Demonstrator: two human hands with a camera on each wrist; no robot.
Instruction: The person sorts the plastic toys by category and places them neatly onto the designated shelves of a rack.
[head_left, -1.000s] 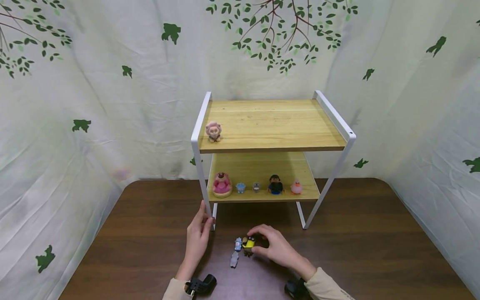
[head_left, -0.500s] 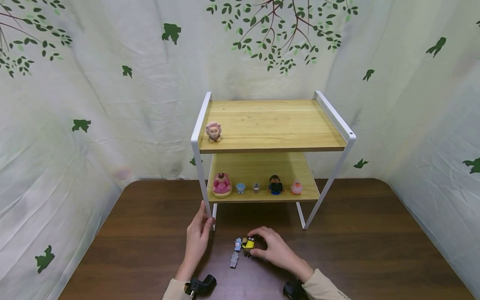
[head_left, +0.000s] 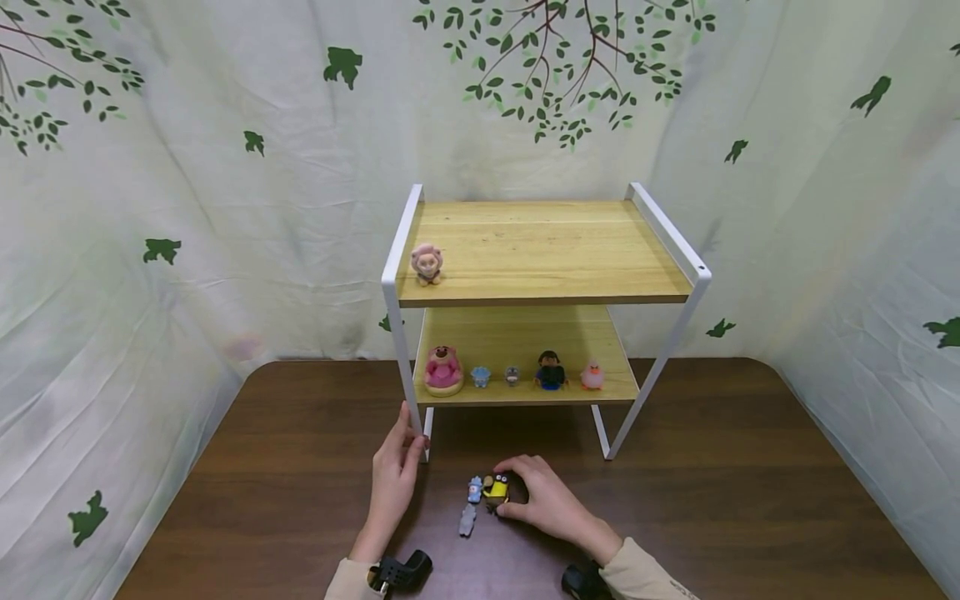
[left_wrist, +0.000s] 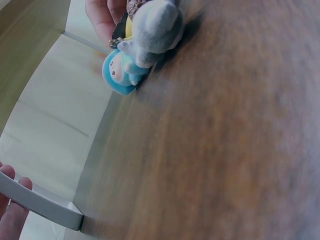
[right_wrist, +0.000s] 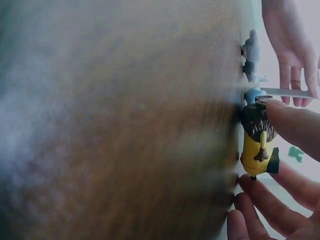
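Brown desk (head_left: 225, 500), white-framed shelf (head_left: 540, 250) on it, our left hand (head_left: 393, 471) gripping the left front leg (head_left: 406, 358), our right hand (head_left: 551, 502) pinching a yellow figure (head_left: 496, 488) before the lower board's front edge (head_left: 517, 405), blue figure (head_left: 476, 489) just beside it, grey figure (head_left: 467, 522) nearer us.

From the head, the shelf (head_left: 555, 250), tabletop (head_left: 712, 475), left hand (head_left: 394, 471) and right hand (head_left: 551, 500) were looked down on, facing forward, from well back. From the left wrist, the tabletop was seen low and steeply tilted, the grey figure (left_wrist: 156, 27) near. From the right wrist, the scene was turned sideways, the yellow figure (right_wrist: 254, 157) framed close, the left hand beyond. Both figures, whole or in part, were shared by all three views.
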